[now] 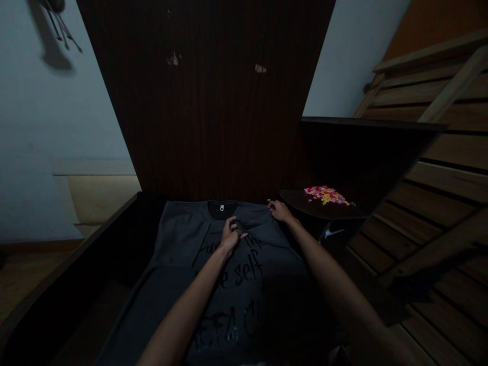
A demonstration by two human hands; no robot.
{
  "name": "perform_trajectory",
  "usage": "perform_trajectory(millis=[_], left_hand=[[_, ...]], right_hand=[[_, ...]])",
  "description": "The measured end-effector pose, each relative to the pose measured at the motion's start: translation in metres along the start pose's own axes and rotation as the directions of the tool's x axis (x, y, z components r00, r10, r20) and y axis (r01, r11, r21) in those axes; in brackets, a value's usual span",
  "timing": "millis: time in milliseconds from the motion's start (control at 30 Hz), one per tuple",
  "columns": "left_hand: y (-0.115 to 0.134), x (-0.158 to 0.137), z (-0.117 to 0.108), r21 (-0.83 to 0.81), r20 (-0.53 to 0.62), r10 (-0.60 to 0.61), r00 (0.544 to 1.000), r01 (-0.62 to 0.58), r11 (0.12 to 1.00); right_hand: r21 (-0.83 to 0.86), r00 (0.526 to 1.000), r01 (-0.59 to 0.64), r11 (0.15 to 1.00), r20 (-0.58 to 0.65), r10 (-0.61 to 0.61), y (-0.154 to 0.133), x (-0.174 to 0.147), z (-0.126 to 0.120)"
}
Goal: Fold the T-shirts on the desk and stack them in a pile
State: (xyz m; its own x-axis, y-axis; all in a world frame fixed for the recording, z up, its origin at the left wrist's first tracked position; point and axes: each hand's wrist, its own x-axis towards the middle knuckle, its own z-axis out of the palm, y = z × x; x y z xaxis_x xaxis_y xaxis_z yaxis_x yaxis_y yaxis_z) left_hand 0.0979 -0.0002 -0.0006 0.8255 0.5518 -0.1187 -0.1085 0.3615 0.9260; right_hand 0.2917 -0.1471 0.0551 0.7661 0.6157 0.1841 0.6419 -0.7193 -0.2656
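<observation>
A dark grey T-shirt (183,236) with black lettering lies spread out, its neckline and small white label at the far end. My left hand (231,237) is on the chest, just below the neckline, fingers curled around a bunched bit of the cloth. At the far right shoulder, my right hand (279,210) pinches the edge of the shirt. Creases run through the cloth between both hands. On the left, a sleeve lies folded inward over the body of the shirt. The lower right part is lost in shadow.
Behind the shirt rises a tall dark wood panel (213,112). To the right, a dark shelf (297,202) bears a pile of pink and yellow petal-like pieces (327,195). Wooden slats (450,178) stand further right. A dark raised edge (76,254) runs along the left.
</observation>
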Motion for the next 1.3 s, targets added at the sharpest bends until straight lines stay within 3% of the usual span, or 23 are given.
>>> perform_trajectory(millis=[100,167,267,333,400,467,567,633,700,800,867,933,967,1000,1067,1133,1167,1233,1300], left_hand=[[-0.005,0.000,0.003,0.207,-0.024,0.106,0.994,-0.099,0.973],[-0.006,-0.003,0.005,0.370,-0.008,0.217,0.976,-0.199,0.908],[-0.008,-0.011,0.007,0.613,0.150,0.395,0.906,-0.399,0.682],[-0.010,-0.014,0.006,0.689,0.285,0.425,0.859,-0.492,0.532],[-0.012,-0.013,0.006,0.704,0.358,0.405,0.841,-0.528,0.475],[-0.015,-0.010,0.005,0.696,0.373,0.389,0.842,-0.531,0.483],[-0.018,-0.005,0.005,0.666,0.356,0.397,0.846,-0.528,0.527],[-0.020,-0.003,0.005,0.652,0.345,0.410,0.844,-0.530,0.543],[-0.022,-0.002,0.004,0.644,0.326,0.426,0.844,-0.528,0.554],[-0.026,0.002,0.003,0.602,0.281,0.479,0.832,-0.541,0.587],[-0.028,0.004,0.002,0.550,0.226,0.514,0.828,-0.544,0.634],[-0.030,0.006,0.001,0.520,0.139,0.531,0.836,-0.518,0.679],[-0.030,0.006,0.001,0.529,0.085,0.540,0.837,-0.497,0.688],[-0.029,0.006,0.000,0.554,0.033,0.550,0.834,-0.474,0.685],[-0.026,0.005,-0.002,0.628,-0.041,0.564,0.825,-0.417,0.657],[-0.021,0.002,-0.003,0.679,-0.063,0.538,0.841,-0.359,0.640],[-0.019,0.001,-0.003,0.690,-0.060,0.516,0.854,-0.338,0.640],[-0.014,-0.002,-0.003,0.684,-0.042,0.478,0.877,-0.324,0.654],[-0.011,-0.005,-0.002,0.658,-0.011,0.453,0.892,-0.334,0.675]], right_hand=[[0.008,0.998,-0.039,0.999,-0.050,0.039,0.007,-0.003,0.004],[-0.003,0.992,-0.071,0.997,-0.109,0.070,0.007,-0.006,0.004],[0.001,0.989,-0.030,1.000,-0.143,0.030,0.002,-0.014,-0.002],[0.060,0.994,0.083,0.995,-0.081,-0.078,-0.003,-0.021,-0.007],[0.189,0.987,0.158,0.969,-0.007,-0.160,-0.006,-0.030,-0.010],[0.358,0.987,0.127,0.925,0.045,-0.152,-0.006,-0.041,-0.012],[0.590,0.980,-0.072,0.804,0.192,-0.053,-0.004,-0.058,-0.013],[0.675,0.951,-0.175,0.717,0.304,-0.053,-0.005,-0.071,-0.013],[0.730,0.944,-0.151,0.666,0.306,-0.122,-0.010,-0.085,-0.014],[0.795,0.941,0.011,0.607,0.197,-0.275,-0.022,-0.108,-0.017],[0.837,0.882,0.039,0.546,0.228,-0.412,-0.029,-0.120,-0.020],[0.858,0.776,-0.023,0.513,0.339,-0.532,-0.033,-0.126,-0.021],[0.856,0.737,-0.058,0.514,0.384,-0.556,-0.033,-0.125,-0.021],[0.849,0.731,-0.079,0.523,0.406,-0.549,-0.032,-0.122,-0.019],[0.834,0.823,-0.069,0.548,0.358,-0.441,-0.026,-0.108,-0.014],[0.809,0.943,-0.044,0.586,0.228,-0.244,-0.017,-0.089,-0.006],[0.784,0.977,-0.043,0.619,0.163,-0.139,-0.012,-0.079,-0.002],[0.699,0.998,-0.061,0.712,0.059,0.027,-0.003,-0.059,0.004],[0.587,0.995,-0.057,0.808,-0.033,0.094,0.004,-0.043,0.007]])
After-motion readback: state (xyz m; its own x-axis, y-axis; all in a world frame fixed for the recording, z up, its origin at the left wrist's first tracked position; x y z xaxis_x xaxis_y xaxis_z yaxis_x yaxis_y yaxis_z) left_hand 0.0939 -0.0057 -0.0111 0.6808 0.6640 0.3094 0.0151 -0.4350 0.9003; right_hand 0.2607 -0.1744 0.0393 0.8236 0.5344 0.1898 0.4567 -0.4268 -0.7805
